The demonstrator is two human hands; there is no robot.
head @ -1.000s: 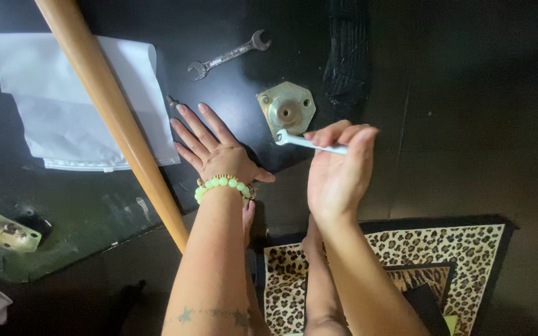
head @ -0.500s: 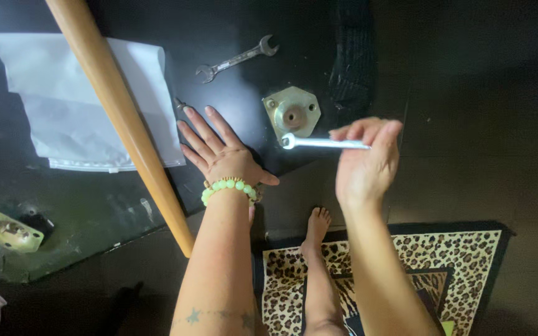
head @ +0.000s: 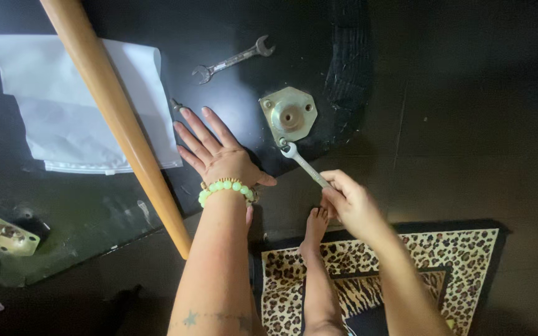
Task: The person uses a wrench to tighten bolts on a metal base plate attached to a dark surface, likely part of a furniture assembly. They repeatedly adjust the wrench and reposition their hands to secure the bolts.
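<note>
A right hand (head: pixel 351 202) grips a slim silver spanner (head: pixel 305 163), its head touching the near edge of a hexagonal brass mounting plate (head: pixel 288 114), while the left hand (head: pixel 218 151) rests flat, fingers spread, on the black panel (head: pixel 238 31).

A single head-worn camera looks almost straight down from above the person, facing the dark board (head: pixel 94 205) on the floor ahead. It sits close: both forearms enter from the bottom edge, a foot (head: pixel 314 230) and a leopard-print rug (head: pixel 468 261) lie below, and a wooden leg (head: pixel 116 118) rises toward the lens.
</note>
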